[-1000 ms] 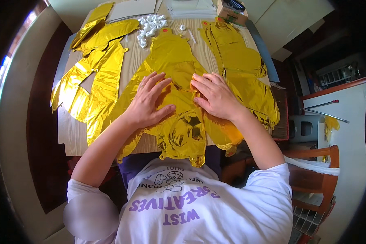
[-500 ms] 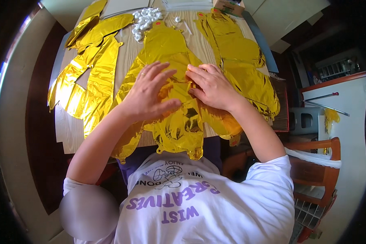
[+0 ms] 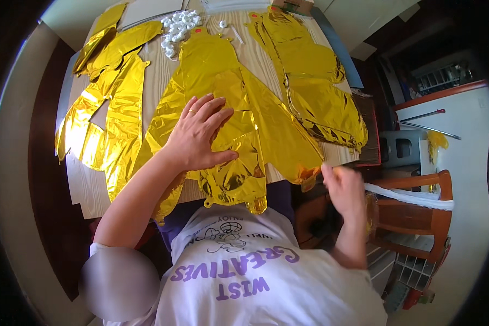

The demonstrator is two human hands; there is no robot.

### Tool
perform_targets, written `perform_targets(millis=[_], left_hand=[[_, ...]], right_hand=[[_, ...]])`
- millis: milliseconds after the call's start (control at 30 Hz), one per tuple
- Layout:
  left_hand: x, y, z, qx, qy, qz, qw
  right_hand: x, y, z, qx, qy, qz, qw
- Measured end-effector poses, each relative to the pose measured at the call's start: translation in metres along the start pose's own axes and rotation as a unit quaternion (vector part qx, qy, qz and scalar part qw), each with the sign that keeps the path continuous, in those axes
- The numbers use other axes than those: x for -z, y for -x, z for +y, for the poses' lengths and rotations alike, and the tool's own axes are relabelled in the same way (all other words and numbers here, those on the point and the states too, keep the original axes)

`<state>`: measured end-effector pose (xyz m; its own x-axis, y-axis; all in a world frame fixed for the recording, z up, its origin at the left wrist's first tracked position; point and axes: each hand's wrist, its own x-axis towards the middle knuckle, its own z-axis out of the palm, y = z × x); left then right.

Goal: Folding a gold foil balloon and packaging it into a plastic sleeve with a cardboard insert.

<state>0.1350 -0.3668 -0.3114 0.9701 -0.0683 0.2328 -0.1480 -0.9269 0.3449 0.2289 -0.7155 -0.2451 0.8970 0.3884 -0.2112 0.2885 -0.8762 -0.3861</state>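
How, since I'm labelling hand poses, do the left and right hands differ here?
The left hand lies over the middle gold foil piece; the right hand is beside that piece's lower right corner, past the near edge of the table. The left hand's fingers are stretched out, thumb apart; the right hand's look curled. The left hand appears sharp, the right hand blurred. Both are ungloved.

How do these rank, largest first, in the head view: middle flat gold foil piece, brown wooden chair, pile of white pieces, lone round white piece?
Middle flat gold foil piece
Brown wooden chair
Pile of white pieces
Lone round white piece
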Motion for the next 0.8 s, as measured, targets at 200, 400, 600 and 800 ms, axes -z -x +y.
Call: perform_targets(millis=[200, 400, 600, 800], left_hand=[[-0.001, 0.001, 0.001, 0.004, 0.003, -0.002, 1.000], [-0.005, 0.002, -0.003, -0.013, 0.009, 0.021, 1.000], [-0.008, 0.008, -0.019, -0.074, 0.003, 0.024, 0.997], [-0.001, 0.007, -0.021, -0.078, 0.064, 0.013, 0.995]], right_hand=[[-0.088, 0.016, 0.028, -0.068, -0.573, -0.048, 0.815], [-0.048, 0.026, -0.066, 0.297, -0.233, 0.201, 0.904], [-0.079, -0.001, -0.110, 0.501, -0.133, -0.018, 0.855], [-0.066, -0.065, -0.076, 0.428, -0.173, 0.099, 0.881]])
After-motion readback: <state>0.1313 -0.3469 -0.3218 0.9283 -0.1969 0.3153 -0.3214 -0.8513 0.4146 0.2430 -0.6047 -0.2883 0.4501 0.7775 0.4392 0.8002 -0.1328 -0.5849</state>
